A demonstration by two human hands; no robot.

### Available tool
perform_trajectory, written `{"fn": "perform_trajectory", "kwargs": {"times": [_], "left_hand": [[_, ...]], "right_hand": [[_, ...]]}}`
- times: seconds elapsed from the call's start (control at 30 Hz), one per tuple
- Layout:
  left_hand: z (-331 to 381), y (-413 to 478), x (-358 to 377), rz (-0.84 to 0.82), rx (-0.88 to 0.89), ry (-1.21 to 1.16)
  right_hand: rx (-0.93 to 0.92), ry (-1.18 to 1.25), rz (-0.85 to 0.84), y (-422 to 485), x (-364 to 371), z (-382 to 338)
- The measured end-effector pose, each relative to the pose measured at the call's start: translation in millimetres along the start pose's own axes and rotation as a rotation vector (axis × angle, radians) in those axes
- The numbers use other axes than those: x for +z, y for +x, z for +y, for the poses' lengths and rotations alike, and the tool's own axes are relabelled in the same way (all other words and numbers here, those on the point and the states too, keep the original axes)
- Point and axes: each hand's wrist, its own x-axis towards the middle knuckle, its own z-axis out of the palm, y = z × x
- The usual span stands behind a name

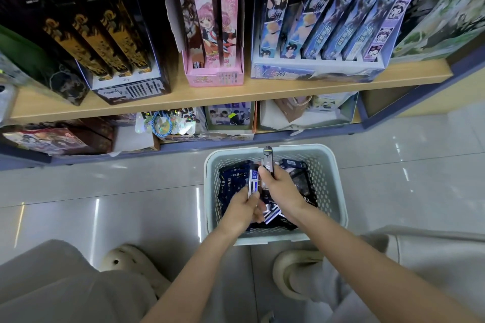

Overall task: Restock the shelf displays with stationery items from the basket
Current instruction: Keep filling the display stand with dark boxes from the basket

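Trousers point(65, 283) at 7 o'clock, one clog point(131, 262) beside the left forearm. Left hand point(245, 208) is over the basket point(333, 191), fingers curled round a blue-white pack point(253, 181) held upright. Right hand point(282, 189) is just beside it at 2 o'clock, gripping a grey pack point(268, 162) that pokes up past the far rim. Dark packs point(233, 178) lie in the basket under both hands. Basket sits on the floor, centre. Shelf point(210, 92) at 12 o'clock: black display point(126, 60), pink display point(215, 65), blue display point(315, 60).

Bright overhead light streaks glare on the floor tiles point(105, 199); upper shelves dim, edges fisheye-bent.
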Motion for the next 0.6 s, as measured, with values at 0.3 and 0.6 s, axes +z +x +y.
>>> {"fn": "perform_trajectory", "kwargs": {"times": [0.3,0.6], "left_hand": [[0.9,-0.7,-5.8,0.109,-0.048,-0.346],[-3.7,5.2,-9.4,0.08,-0.096,-0.41]], "right_hand": [[-0.055,-0.424,-0.126,-11.1,1.7,10.7],[-0.064,-0.573,-0.309,-22.1,14.6,25.0]]}}
